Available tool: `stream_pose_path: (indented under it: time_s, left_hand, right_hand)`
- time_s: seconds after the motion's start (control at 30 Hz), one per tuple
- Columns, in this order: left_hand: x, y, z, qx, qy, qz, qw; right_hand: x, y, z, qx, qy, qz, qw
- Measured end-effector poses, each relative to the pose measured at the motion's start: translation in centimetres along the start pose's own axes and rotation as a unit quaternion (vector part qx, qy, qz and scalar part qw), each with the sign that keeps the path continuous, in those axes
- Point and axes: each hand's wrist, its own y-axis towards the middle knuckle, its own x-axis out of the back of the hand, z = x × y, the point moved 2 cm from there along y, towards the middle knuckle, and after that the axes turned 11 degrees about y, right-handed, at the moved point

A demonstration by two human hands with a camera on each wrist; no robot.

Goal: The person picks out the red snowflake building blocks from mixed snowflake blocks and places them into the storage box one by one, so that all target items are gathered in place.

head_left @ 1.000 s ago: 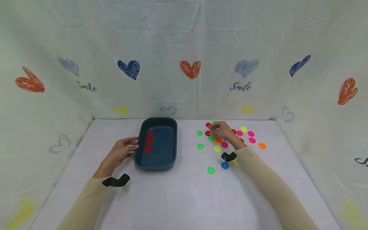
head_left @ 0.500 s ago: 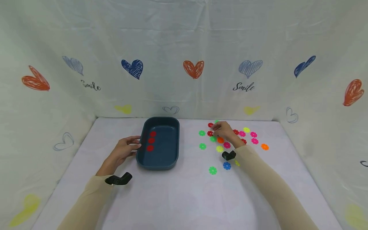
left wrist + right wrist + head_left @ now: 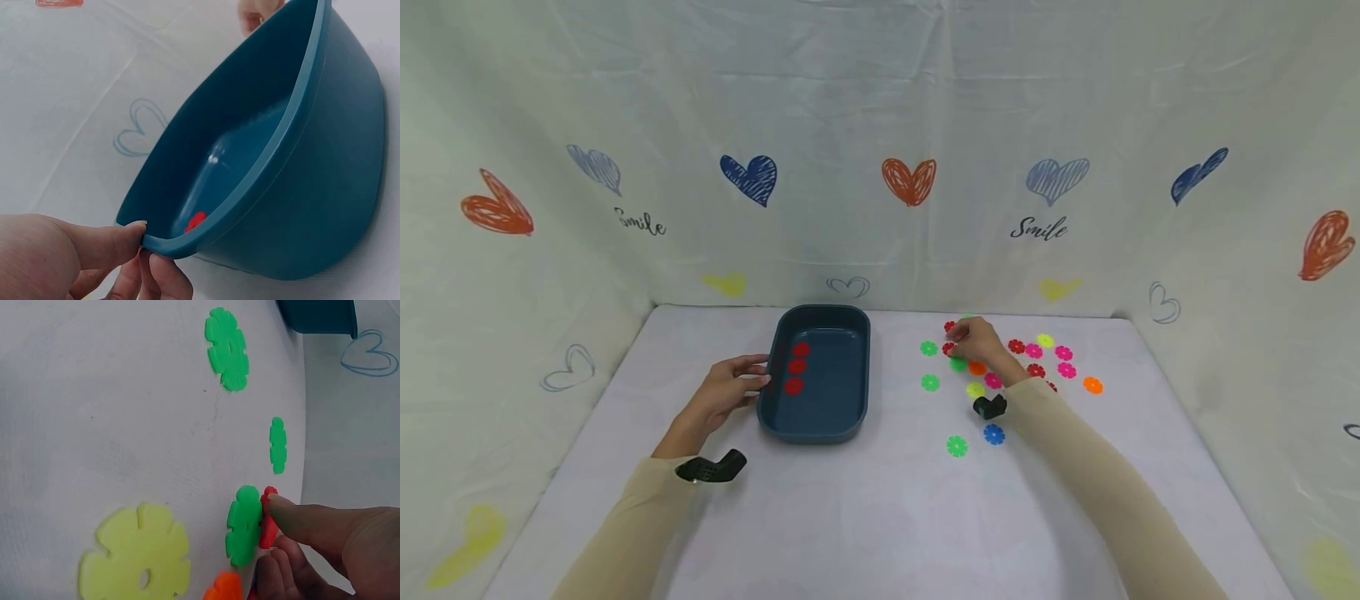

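Observation:
My left hand (image 3: 726,390) holds the left side of a dark blue plastic tray (image 3: 842,396). In the left wrist view its thumb presses on the tray's rim (image 3: 294,125), with the fingers curled underneath. Three red flower-shaped discs (image 3: 797,367) lie in a column inside the tray. On the right, my right hand (image 3: 981,342) is among loose discs at the back of the table. Its thumb and fingers pinch a red flower-shaped disc (image 3: 269,519), seen tilted nearly edge-on in the right wrist view. A green disc (image 3: 244,526) lies right beside it.
Around the right hand lie several flower-shaped discs: a yellow disc (image 3: 975,390), a pink disc (image 3: 1064,353), an orange disc (image 3: 1093,385) and a blue disc (image 3: 994,434) among them. A white curtain (image 3: 820,233) printed with hearts rises behind the table (image 3: 850,525).
The head view has shifted slightly. My right wrist has moved a little left, showing more red discs beside the forearm, while its fingers stay at the red disc. The left hand keeps its hold.

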Motion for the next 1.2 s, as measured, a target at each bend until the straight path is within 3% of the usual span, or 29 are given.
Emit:
stream_pose_path:
  time_s: [0.4, 0.67, 1.2]
  left_hand:
    - [0.0, 0.0, 0.1, -0.008, -0.011, 0.002, 0.9999]
    - [0.1, -0.2, 0.1, -0.016, -0.011, 0.006, 0.9998]
    - [0.2, -0.2, 0.2, -0.014, -0.008, 0.004, 0.9999]
  right_hand:
    - [-0.5, 0.0, 0.8, -0.003, -0.021, 0.005, 0.9998]
    - [-0.3, 0.1, 1.1, 0.016, -0.038, 0.005, 0.9991]
    - [0.6, -0.7, 1.5, 0.009, -0.035, 0.009, 0.9993]
